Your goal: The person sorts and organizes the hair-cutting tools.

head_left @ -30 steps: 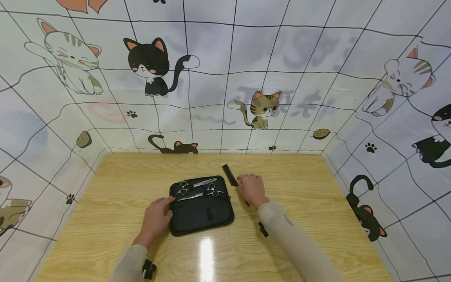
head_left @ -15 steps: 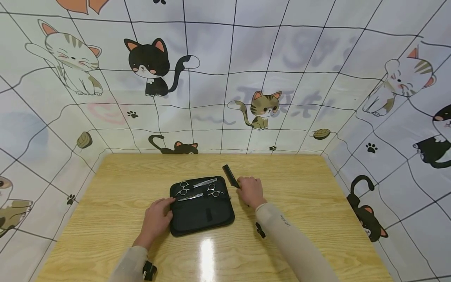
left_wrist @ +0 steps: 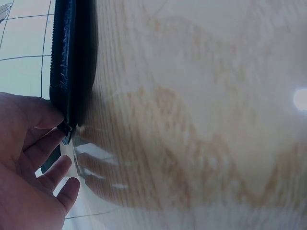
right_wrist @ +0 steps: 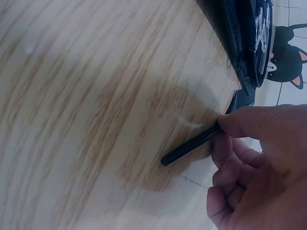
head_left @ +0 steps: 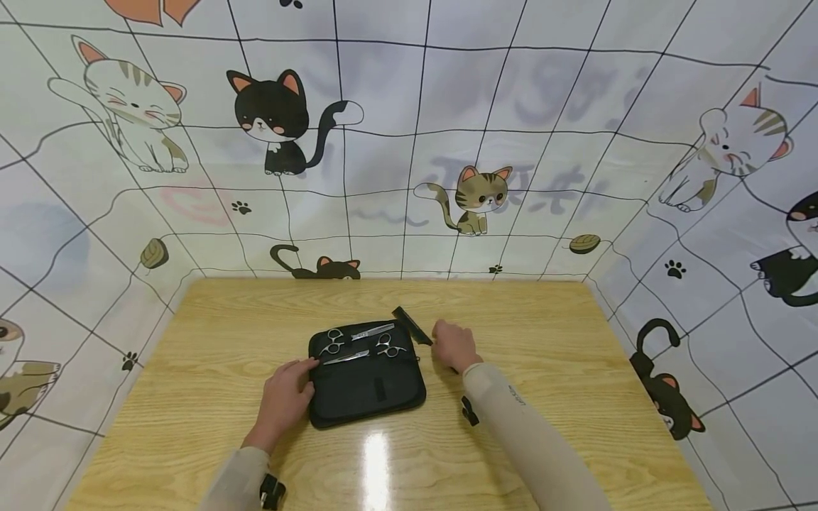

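A black zippered case (head_left: pixel 364 401) lies on the table with its inner side up. Two pairs of silver scissors sit in its upper half, an upper pair (head_left: pixel 373 331) and a lower pair (head_left: pixel 348 357). At the case's left edge my left hand (head_left: pixel 285 394) pinches the rim; the thumb and index finger meet at the zipper (left_wrist: pixel 67 134) in the left wrist view. To the right of the case, my right hand (head_left: pixel 455 345) holds a black comb (head_left: pixel 412 326) between thumb and fingers. The comb's thin handle (right_wrist: pixel 189 147) sticks out past the fingertips, and its far end overlaps the case's upper right corner.
The wooden table (head_left: pixel 537 312) reflects a bright light near its front. Cloth walls (head_left: pixel 383 163) with printed cats and grid lines enclose it at the back and both sides. A small black device (head_left: pixel 271 491) is strapped at my left wrist.
My right hand has taken hold of the comb and turned it, so its far end has swung left toward the case's corner. The left hand and case have stayed in place.
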`<state>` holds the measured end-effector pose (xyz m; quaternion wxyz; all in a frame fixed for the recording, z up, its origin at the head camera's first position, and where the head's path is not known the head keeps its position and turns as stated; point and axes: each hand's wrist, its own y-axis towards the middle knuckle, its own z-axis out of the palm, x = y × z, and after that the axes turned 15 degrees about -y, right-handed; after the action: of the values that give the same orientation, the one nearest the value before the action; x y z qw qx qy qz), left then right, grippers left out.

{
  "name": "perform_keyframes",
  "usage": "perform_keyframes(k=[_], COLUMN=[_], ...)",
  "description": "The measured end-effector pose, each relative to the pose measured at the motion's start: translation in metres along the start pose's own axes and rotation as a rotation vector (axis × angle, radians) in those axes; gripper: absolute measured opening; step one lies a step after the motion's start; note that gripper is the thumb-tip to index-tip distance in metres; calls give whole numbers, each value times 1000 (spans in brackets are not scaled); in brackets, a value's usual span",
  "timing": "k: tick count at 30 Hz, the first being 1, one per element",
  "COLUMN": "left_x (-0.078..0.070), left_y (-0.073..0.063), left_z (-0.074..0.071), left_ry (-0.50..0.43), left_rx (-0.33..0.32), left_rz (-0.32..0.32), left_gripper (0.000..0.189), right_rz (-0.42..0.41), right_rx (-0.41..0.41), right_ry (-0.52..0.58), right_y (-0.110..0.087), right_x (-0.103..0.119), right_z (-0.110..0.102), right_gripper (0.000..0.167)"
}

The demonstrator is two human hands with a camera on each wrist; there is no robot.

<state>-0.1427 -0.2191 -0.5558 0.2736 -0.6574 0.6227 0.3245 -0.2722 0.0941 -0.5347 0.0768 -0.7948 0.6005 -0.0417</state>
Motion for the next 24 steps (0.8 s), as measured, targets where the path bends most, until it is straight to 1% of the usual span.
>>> perform_keyframes(k=[4, 5, 8, 11, 13, 15, 17, 21, 24], left_x=[2, 2, 4, 4, 5, 5, 4, -2, -10], left_y=[1, 1, 1, 1, 1, 0, -1, -1, 0], left_z=[0, 1, 1, 1, 1, 0, -1, -2, -2], left_ry=[0, 0, 2, 5, 5, 6, 4, 6, 34], left_rx=[7, 8, 8, 3, -8, -30, -59, -116, -137], left_rz=[-8, -9, -7, 1, 13, 37, 72, 144, 191], left_gripper=[42, 42, 41, 41, 41, 40, 40, 38, 39], right_rz=[-34, -42, -55, -75, -85, -87, -81, -78, -84], right_rx=[30, 40, 29, 36, 40, 58, 55, 22, 11], right_ry=[-27, -34, -29, 22, 75, 119, 151, 204, 234], right_y=[1, 1, 0, -2, -5, -6, -8, -7, -6], right_x=[0, 0, -2, -5, -9, -13, -17, -25, -30], right_z=[-1, -1, -2, -2, -2, -2, -3, -6, -9], right_gripper=[7, 8, 11, 24, 35, 43, 45, 43, 38])
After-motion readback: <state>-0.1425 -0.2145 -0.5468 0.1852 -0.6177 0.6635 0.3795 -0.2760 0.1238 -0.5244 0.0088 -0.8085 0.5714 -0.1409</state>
